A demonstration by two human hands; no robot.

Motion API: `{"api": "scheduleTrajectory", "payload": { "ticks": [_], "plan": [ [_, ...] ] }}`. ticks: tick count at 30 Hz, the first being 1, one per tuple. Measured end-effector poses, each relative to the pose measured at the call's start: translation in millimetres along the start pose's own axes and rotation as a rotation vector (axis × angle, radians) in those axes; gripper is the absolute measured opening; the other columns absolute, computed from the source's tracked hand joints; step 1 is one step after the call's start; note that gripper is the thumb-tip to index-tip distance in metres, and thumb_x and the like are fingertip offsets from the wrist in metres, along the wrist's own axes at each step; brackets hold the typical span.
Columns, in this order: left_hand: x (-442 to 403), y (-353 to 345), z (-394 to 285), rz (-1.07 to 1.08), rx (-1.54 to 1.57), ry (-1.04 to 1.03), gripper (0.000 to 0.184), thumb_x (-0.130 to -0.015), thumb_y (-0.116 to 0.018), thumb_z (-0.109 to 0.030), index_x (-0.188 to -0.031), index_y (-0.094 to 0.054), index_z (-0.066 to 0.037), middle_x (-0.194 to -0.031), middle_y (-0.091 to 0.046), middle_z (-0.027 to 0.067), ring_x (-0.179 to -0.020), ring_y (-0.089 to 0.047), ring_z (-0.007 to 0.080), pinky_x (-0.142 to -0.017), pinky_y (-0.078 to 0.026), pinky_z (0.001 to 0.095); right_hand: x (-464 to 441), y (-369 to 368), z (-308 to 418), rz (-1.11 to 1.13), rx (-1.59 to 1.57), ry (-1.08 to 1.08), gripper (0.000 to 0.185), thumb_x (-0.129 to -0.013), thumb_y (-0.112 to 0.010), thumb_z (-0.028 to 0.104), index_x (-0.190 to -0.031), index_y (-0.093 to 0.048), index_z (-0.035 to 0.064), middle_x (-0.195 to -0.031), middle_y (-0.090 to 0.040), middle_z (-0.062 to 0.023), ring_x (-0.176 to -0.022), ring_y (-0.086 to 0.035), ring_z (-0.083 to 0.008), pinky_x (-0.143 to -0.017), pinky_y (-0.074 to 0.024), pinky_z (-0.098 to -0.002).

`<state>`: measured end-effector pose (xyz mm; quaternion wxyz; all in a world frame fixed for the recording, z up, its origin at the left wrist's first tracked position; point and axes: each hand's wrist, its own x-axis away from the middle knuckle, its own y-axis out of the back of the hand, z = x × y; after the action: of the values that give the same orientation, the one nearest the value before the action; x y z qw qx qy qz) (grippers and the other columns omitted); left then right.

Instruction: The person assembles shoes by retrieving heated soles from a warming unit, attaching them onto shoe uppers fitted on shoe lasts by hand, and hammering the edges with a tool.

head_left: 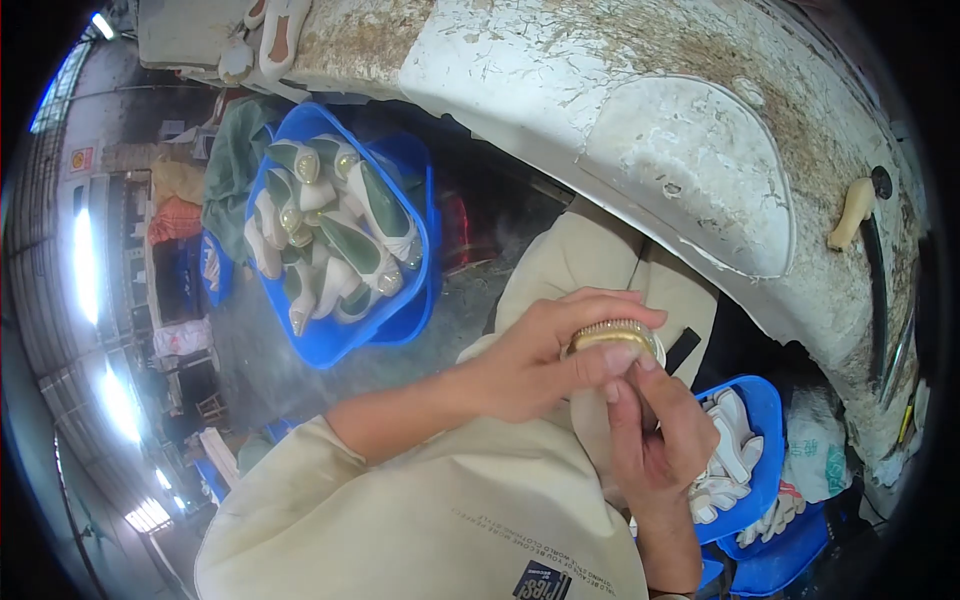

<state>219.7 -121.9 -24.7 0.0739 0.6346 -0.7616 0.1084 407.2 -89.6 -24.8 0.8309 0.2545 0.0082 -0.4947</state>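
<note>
Above my lap, my left hand [545, 355] is wrapped round a shoe [612, 335], its thumb across the near side and its fingers over the far side. The end that shows has a clear ridged edge and a gold band; my hands hide much of the rest. My right hand [665, 430] is closed, its thumb and fingertips pinching the shoe's edge beside my left thumb. Whether the right fingers also hold something small cannot be made out. A short black strip [683, 350] lies just beyond the shoe, against my trousers.
A blue basket [425, 250] of pale shoes with green soles stands at the left. Another blue basket [768, 430] with white shoe parts is at the lower right. The worn white bench [530, 70] curves across the front, with a tan-handled tool [852, 212] at its right.
</note>
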Motion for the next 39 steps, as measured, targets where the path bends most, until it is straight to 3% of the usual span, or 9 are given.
{"api": "scheduleTrajectory", "payload": {
  "ticks": [1,4,12,17,23,29,33,36,39],
  "plan": [
    [0.3,1.5,0.0,-0.031,0.079,0.043,0.04,-0.102,-0.05,-0.025,-0.131,-0.058,0.001,-0.136,-0.06,0.0154,-0.14,-0.041,0.0298,-0.113,-0.033,0.0427,-2.5,0.0,-1.0,0.023,0.013,0.014,0.04,-0.085,-0.074,0.0,-0.122,-0.06,-0.0051,-0.066,-0.063,-0.0112,-0.052,-0.061,-0.0154,-0.047,-0.0463,-0.0277],
    [2.1,6.4,5.3,-0.102,0.143,0.073,0.036,-0.101,-0.052,-0.021,-0.129,-0.06,-0.001,-0.133,-0.063,0.0137,-0.135,-0.045,0.0258,-0.111,-0.036,0.0409,0.2,1.2,3.7,0.054,-0.241,-0.41,0.046,-0.087,-0.073,0.004,-0.128,-0.053,-0.0047,-0.06,-0.059,-0.0074,-0.051,-0.057,-0.0096,-0.046,-0.0425,-0.0248],
    [4.6,11.2,24.9,-0.127,-0.069,-0.059,0.037,-0.102,-0.051,-0.027,-0.126,-0.062,-0.001,-0.125,-0.067,0.0113,-0.123,-0.049,0.0205,-0.106,-0.039,0.0385,6.4,-10.8,-4.6,-0.015,-0.298,-0.469,0.037,-0.089,-0.072,0.008,-0.115,-0.047,0.0002,-0.054,-0.051,-0.0008,-0.046,-0.044,-0.004,-0.045,-0.032,-0.0211],
    [6.3,14.4,13.2,-0.169,-0.074,0.059,0.029,-0.098,-0.057,-0.015,-0.123,-0.062,0.0,-0.124,-0.067,0.0123,-0.114,-0.057,0.0153,-0.099,-0.046,0.0344,-3.3,-15.1,-2.2,0.041,-0.407,-0.711,0.034,-0.088,-0.075,0.009,-0.102,-0.044,0.0043,-0.05,-0.047,-0.0007,-0.045,-0.041,-0.0032,-0.043,-0.0302,-0.0231],
    [6.2,14.5,30.0,-0.345,0.032,0.133,0.022,-0.094,-0.062,-0.006,-0.115,-0.062,0.001,-0.12,-0.068,0.0141,-0.1,-0.064,0.0124,-0.087,-0.054,0.0297,0.0,-14.3,-9.7,0.138,-0.304,-0.751,0.033,-0.089,-0.074,0.015,-0.093,-0.042,0.0055,-0.049,-0.047,-0.0024,-0.043,-0.04,-0.0061,-0.043,-0.0312,-0.0257],
    [4.1,21.1,25.6,-0.308,0.108,0.206,0.023,-0.092,-0.065,-0.004,-0.114,-0.062,0.0,-0.12,-0.068,0.0149,-0.1,-0.065,0.0128,-0.088,-0.054,0.029,9.1,-11.0,-17.8,0.186,-0.259,-0.783,0.034,-0.09,-0.073,0.019,-0.091,-0.042,0.0054,-0.051,-0.051,-0.0049,-0.043,-0.046,-0.0111,-0.044,-0.0344,-0.0287],
    [-2.2,44.2,12.7,-0.124,0.016,0.241,0.028,-0.086,-0.073,-0.008,-0.111,-0.062,-0.001,-0.111,-0.069,0.0109,-0.1,-0.062,0.0105,-0.086,-0.052,0.0275,5.9,-15.9,-17.8,0.24,-0.177,-0.709,0.033,-0.088,-0.074,0.018,-0.088,-0.044,0.0044,-0.053,-0.054,-0.0094,-0.045,-0.055,-0.0226,-0.047,-0.0412,-0.0334],
    [-13.7,48.8,9.3,-0.031,-0.486,0.263,0.034,-0.081,-0.079,-0.009,-0.109,-0.062,-0.003,-0.099,-0.065,0.0057,-0.097,-0.057,0.0092,-0.083,-0.048,0.0253,4.4,-23.1,-17.4,0.331,-0.056,-0.645,0.034,-0.084,-0.077,0.02,-0.088,-0.048,0.003,-0.058,-0.059,-0.0145,-0.054,-0.062,-0.0334,-0.052,-0.0474,-0.0407],
    [-17.2,57.2,8.2,0.136,-0.492,0.435,0.05,-0.086,-0.078,-0.028,-0.124,-0.056,-0.005,-0.104,-0.057,0.0052,-0.095,-0.054,0.011,-0.082,-0.044,0.0254,1.5,-8.0,-9.2,0.508,0.122,-0.555,0.038,-0.077,-0.08,0.022,-0.095,-0.054,0.0014,-0.068,-0.064,-0.0185,-0.066,-0.066,-0.04,-0.058,-0.0508,-0.047]
  ]
}}
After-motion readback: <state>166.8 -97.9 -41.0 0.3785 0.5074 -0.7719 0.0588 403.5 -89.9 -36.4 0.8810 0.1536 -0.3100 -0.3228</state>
